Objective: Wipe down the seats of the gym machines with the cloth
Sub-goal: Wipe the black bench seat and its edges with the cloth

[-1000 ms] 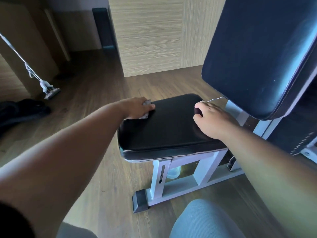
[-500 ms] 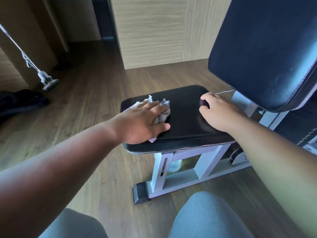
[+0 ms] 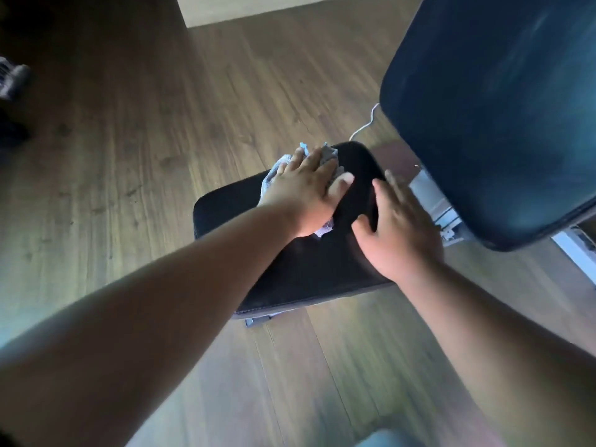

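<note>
A black padded seat [image 3: 309,269] of a gym bench lies below me on a white metal frame. My left hand [image 3: 306,191] presses flat on a crumpled grey cloth [image 3: 274,175] at the seat's far left part, fingers straight; cloth edges stick out beyond the fingertips and under the wrist. My right hand [image 3: 400,230] rests on the seat's right edge, thumb on top and fingers spread over the side. The frame is blurred.
A large dark backrest pad [image 3: 493,117] tilts up at the right, above the white frame [image 3: 432,195]. A white cord [image 3: 364,124] lies on the wooden floor [image 3: 161,124] behind the seat. Dark objects [image 3: 13,82] sit at the far left. A pale wall panel is at the top.
The view has swung down and closer over the seat. My left hand has slid the cloth from the seat's near left part toward its far edge. My right hand stays on the right edge.
</note>
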{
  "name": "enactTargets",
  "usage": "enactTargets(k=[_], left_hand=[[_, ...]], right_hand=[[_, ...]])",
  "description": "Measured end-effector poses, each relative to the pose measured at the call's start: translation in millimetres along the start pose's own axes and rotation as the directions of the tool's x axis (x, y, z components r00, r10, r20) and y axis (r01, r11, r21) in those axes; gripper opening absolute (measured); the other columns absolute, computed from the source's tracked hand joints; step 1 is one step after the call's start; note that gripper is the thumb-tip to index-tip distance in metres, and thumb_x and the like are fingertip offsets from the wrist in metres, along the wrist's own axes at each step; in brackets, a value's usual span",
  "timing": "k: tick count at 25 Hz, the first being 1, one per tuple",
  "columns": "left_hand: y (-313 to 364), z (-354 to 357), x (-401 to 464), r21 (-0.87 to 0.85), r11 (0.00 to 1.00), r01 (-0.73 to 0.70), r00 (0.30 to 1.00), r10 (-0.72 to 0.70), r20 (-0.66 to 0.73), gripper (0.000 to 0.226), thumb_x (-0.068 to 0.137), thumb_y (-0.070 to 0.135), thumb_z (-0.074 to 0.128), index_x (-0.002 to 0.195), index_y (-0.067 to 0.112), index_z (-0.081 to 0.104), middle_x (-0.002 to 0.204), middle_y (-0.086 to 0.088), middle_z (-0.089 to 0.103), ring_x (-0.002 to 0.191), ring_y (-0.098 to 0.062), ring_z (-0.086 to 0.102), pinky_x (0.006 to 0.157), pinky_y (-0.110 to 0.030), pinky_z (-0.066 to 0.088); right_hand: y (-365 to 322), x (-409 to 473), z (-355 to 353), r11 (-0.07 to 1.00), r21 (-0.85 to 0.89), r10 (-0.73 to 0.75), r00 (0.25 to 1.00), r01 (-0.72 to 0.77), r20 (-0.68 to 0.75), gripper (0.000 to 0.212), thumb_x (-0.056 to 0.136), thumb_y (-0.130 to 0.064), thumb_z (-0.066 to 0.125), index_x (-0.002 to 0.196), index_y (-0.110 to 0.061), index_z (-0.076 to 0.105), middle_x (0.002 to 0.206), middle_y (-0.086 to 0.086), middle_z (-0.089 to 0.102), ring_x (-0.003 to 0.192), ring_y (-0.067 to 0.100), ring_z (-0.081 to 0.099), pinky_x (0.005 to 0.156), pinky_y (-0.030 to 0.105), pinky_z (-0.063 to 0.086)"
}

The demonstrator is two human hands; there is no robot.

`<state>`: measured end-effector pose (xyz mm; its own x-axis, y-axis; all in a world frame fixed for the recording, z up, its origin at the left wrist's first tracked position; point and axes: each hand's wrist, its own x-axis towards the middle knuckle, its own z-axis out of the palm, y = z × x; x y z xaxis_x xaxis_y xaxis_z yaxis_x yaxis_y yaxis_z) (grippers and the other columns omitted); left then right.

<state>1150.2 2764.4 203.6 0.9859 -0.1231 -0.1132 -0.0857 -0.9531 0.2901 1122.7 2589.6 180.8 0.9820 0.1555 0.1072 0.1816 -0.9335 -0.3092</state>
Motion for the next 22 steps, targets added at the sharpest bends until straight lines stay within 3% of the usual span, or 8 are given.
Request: enactTargets(k=[2, 4, 9, 12, 14, 16, 18, 22], left_hand=[[20, 3, -3, -0.084, 0.996, -0.025, 1.000, 0.026, 0.011, 0.060, 0.102, 0.049, 0.018, 0.156, 0.024, 0.031, 0.167, -0.002, 0.013, 0.154, -0.026, 0.005, 0.124, -0.047, 0.006], [29, 8, -25, -0.066, 0.997, -0.043, 0.999, 0.045, 0.031, 0.060, 0.101, 0.051, 0.016, 0.157, 0.030, 0.023, 0.168, 0.006, 0.008, 0.154, -0.022, 0.003, 0.124, -0.043, 0.005], [10, 1, -44, 0.075, 0.965, 0.251, 0.961, -0.258, 0.096, 0.059, 0.102, 0.052, 0.022, 0.158, 0.037, 0.009, 0.168, 0.007, -0.006, 0.154, -0.019, -0.008, 0.123, -0.038, -0.004], [18, 4, -4, 0.048, 0.980, 0.193, 0.978, -0.196, 0.072, 0.057, 0.105, 0.042, 0.025, 0.159, 0.030, 0.012, 0.168, 0.005, -0.002, 0.154, -0.027, -0.006, 0.122, -0.039, -0.004], [31, 2, 29, 0.021, 0.998, 0.067, 0.994, -0.069, 0.081, 0.055, 0.106, 0.041, 0.025, 0.158, 0.028, 0.016, 0.167, 0.006, 0.006, 0.153, -0.030, 0.003, 0.122, -0.041, 0.002], [39, 0, 61, 0.081, 0.996, -0.033, 0.992, 0.023, 0.127, 0.049, 0.104, 0.046, 0.024, 0.150, 0.030, 0.033, 0.158, 0.003, 0.031, 0.146, -0.033, 0.027, 0.117, -0.047, 0.023], [39, -10, 80, 0.112, 0.994, 0.002, 0.986, -0.021, 0.164, 0.046, 0.098, 0.053, 0.026, 0.133, 0.032, 0.047, 0.136, 0.000, 0.050, 0.123, -0.033, 0.052, 0.096, -0.051, 0.046], [13, -30, 81, 0.049, 0.978, 0.205, 0.953, -0.210, 0.218, 0.043, 0.099, 0.055, 0.032, 0.128, 0.031, 0.052, 0.129, -0.003, 0.059, 0.115, -0.032, 0.058, 0.083, -0.038, 0.045]], right_hand=[[1, 1, -2, 1.000, -0.005, 0.029, 0.997, -0.029, 0.075, 0.074, 0.087, -0.045, 0.043, 0.150, -0.009, 0.035, 0.162, 0.011, 0.028, 0.148, 0.025, 0.027, 0.116, 0.039, 0.029], [2, 0, -4, 0.998, 0.019, 0.052, 0.988, -0.055, 0.145, 0.078, 0.089, -0.046, 0.045, 0.155, -0.009, 0.027, 0.164, 0.012, 0.022, 0.151, 0.024, 0.022, 0.119, 0.038, 0.025], [0, 0, -10, 0.996, 0.056, 0.058, 0.967, -0.074, 0.248, 0.078, 0.088, -0.043, 0.037, 0.157, -0.009, 0.023, 0.166, 0.014, 0.014, 0.151, 0.026, 0.019, 0.120, 0.037, 0.023], [1, 2, -7, 0.997, 0.040, 0.056, 0.967, -0.068, 0.247, 0.079, 0.086, -0.044, 0.036, 0.156, -0.008, 0.025, 0.165, 0.016, 0.017, 0.149, 0.029, 0.023, 0.120, 0.040, 0.027], [3, 1, -5, 0.996, 0.051, 0.060, 0.971, -0.074, 0.233, 0.078, 0.086, -0.043, 0.040, 0.155, -0.008, 0.028, 0.164, 0.016, 0.020, 0.148, 0.030, 0.026, 0.119, 0.039, 0.026], [6, 2, -4, 0.995, 0.061, 0.061, 0.977, -0.075, 0.205, 0.077, 0.086, -0.041, 0.045, 0.154, -0.008, 0.031, 0.163, 0.015, 0.024, 0.147, 0.029, 0.027, 0.117, 0.038, 0.028], [6, 3, -2, 0.995, 0.062, 0.061, 0.979, -0.074, 0.193, 0.075, 0.086, -0.039, 0.048, 0.153, -0.009, 0.032, 0.163, 0.014, 0.025, 0.147, 0.028, 0.028, 0.115, 0.038, 0.031], [4, 3, -4, 0.996, 0.036, 0.077, 0.974, -0.087, 0.214, 0.075, 0.087, -0.040, 0.050, 0.155, -0.014, 0.029, 0.164, 0.011, 0.022, 0.147, 0.027, 0.028, 0.113, 0.040, 0.035]])
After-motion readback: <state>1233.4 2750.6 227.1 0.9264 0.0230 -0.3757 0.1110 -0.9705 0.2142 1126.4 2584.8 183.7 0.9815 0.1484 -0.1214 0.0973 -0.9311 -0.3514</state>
